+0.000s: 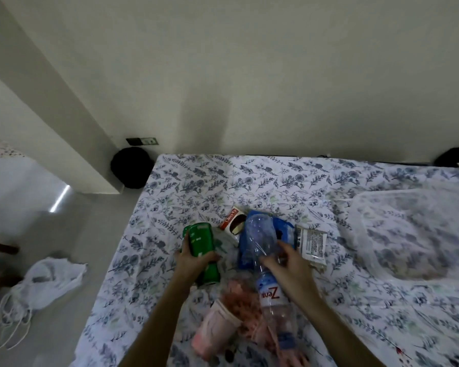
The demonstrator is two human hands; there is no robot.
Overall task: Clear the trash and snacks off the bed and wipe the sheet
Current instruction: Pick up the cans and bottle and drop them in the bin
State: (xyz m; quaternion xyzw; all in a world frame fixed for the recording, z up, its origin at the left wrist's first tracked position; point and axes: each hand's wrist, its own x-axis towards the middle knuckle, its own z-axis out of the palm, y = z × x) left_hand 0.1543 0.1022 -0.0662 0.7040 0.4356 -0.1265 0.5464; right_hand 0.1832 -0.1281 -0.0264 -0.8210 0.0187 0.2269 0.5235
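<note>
My left hand (194, 256) grips a green snack tube (200, 242) that lies tilted on the floral bed sheet (276, 181). My right hand (286, 263) holds a clear plastic water bottle (263, 242) with a blue and white label, its cap end toward me. Under the bottle lies a blue wrapper (281, 229). A red and white Choco Pie box (232, 222) lies behind it, and a white snack packet (313, 243) lies to the right. Close to me sit a pink paper cup (215, 329) and a pink crumpled wrapper (239, 298).
A sheer white net cover (414, 229) is spread over the bed's right side. On the floor to the left lies a white plastic bag (43, 282). A black round object (130, 168) stands in the corner by the wall. The bed's left edge runs diagonally.
</note>
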